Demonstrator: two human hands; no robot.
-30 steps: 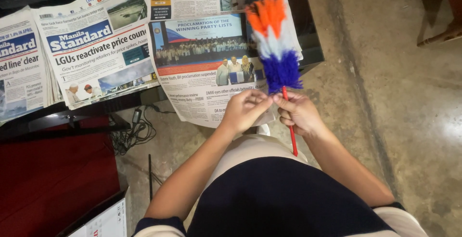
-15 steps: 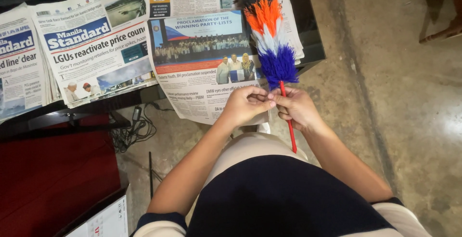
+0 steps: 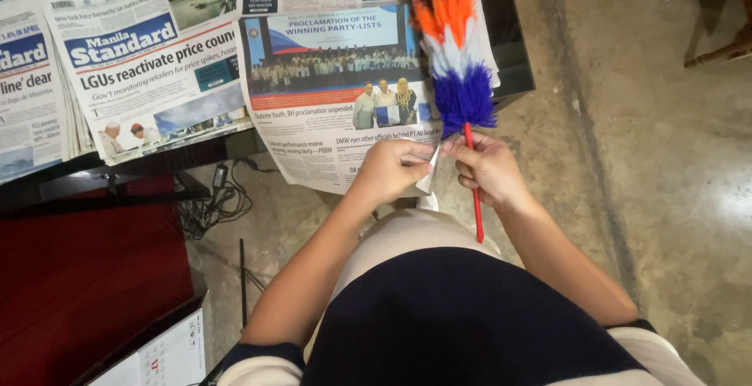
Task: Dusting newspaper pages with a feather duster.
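A: What's different from a moment ago?

B: The duster (image 3: pixel 455 57) sits a bit higher over the newspapers (image 3: pixel 329 88) on the bench (image 3: pixel 513 80). The right hand (image 3: pixel 486 168) has its fingers clamped on the red handle (image 3: pixel 475 198), just below the blue tuft.

A: And the left hand (image 3: pixel 389 168)?

B: Fingers together, pinching a white scrap (image 3: pixel 429 178) beside the handle. Both hands stay close, so the fiddling at the handle looks ongoing.

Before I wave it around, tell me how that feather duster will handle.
The duster probably feels light: the right hand holds its thin red stick loosely. The fluffy head should flop and yield on contact. The stick looks stiff but slim, so it may flex.
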